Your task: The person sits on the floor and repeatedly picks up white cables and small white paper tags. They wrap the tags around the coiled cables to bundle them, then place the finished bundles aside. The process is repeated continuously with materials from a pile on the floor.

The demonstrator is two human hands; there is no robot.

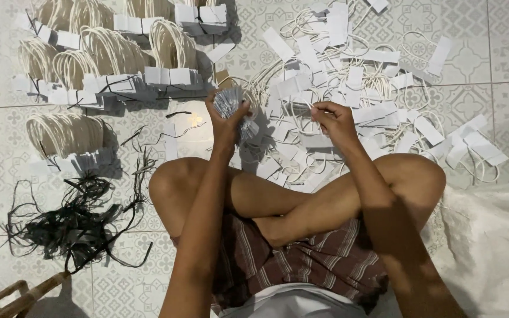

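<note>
I sit cross-legged on a patterned tile floor. My left hand is shut on a stack of white paper tabs with cord loops, held up in front of my knee. My right hand pinches one white paper tab with a cord at the edge of the loose pile. A big loose pile of white tabs and cord handles lies on the floor just beyond both hands.
Tied bundles of cord handles lie in rows at the upper left, another bundle below them. A tangle of black strips lies left of my knee. A wooden piece sits bottom left, white cloth at right.
</note>
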